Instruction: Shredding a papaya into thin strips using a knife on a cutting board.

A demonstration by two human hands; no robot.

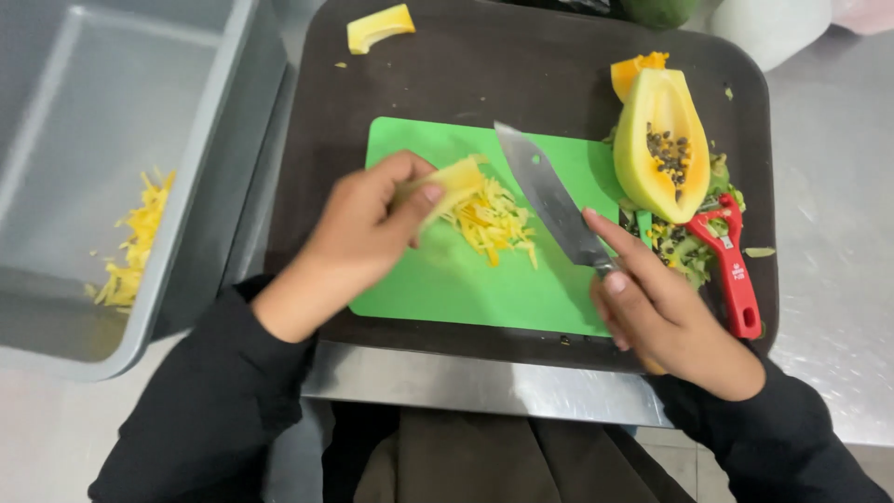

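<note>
Left hand point(368, 228) grips a wedge of yellow papaya point(453, 182), its tip over the green cutting board point(466, 289). Right hand point(656, 307) is clenched on the handle of a knife point(549, 197), index finger along the spine, blade angled across the board's upper right. Papaya shreds point(494, 222) lie on the board between wedge and blade. A halved papaya point(659, 144) and a red peeler point(734, 270) lie right of the board; a grey tub point(214, 186) stands left.

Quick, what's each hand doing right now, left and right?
Left hand: closed on a papaya piece over the green cutting board.
Right hand: closed on the knife handle.
</note>
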